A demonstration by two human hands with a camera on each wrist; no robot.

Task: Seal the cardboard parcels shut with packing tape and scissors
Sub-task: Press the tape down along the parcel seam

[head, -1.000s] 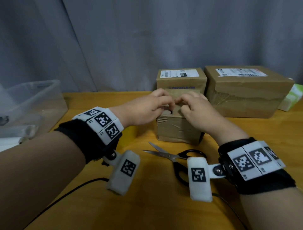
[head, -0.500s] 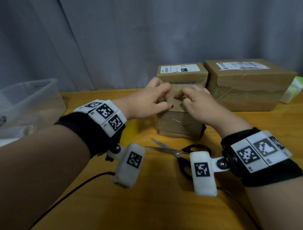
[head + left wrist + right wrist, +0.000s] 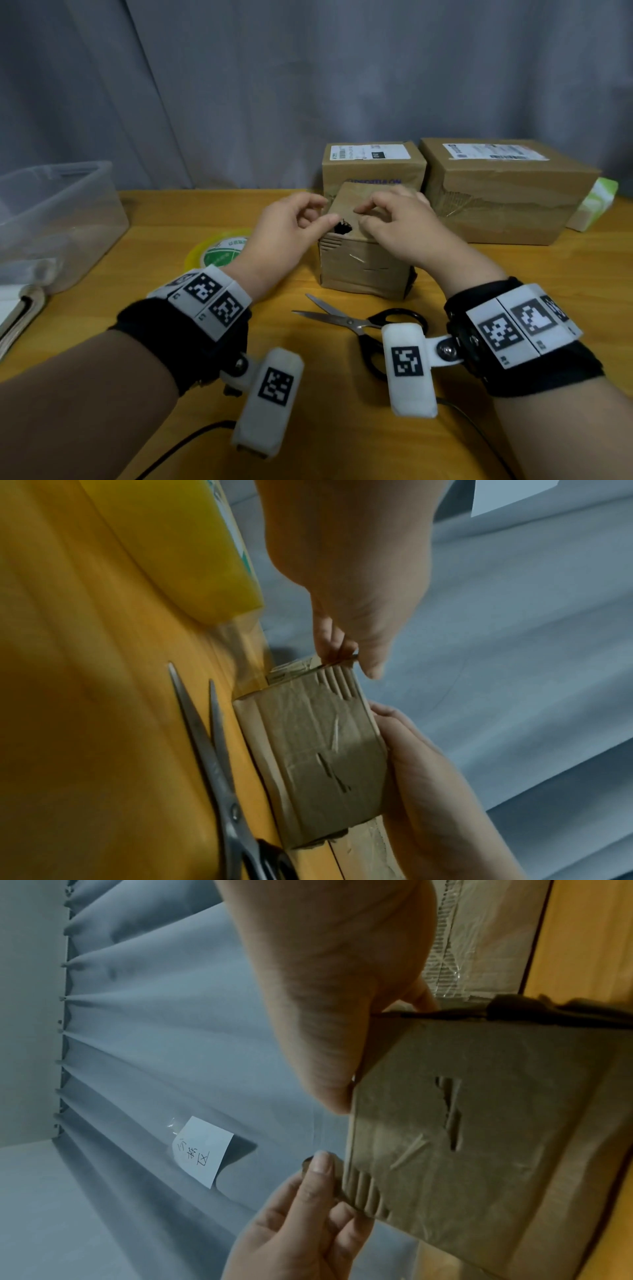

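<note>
A small brown parcel stands mid-table with a dark torn hole at its top front edge. My left hand pinches the top's left corner between thumb and curled fingers. My right hand grips the top right of the hole, its thumb on the front edge and its fingers curled over the top. Open scissors lie in front of the parcel. A yellow tape roll lies to its left, partly behind my left wrist.
Two larger labelled cardboard boxes stand at the back against a grey curtain. A clear plastic bin and a notebook sit at the left. A green-white pack sits at the far right. Cables trail near the front edge.
My fingertips, pressed together over the parcel's top a second ago, have drawn slightly apart, and the dark hole shows between them. The view has shifted, and the tape roll now shows.
</note>
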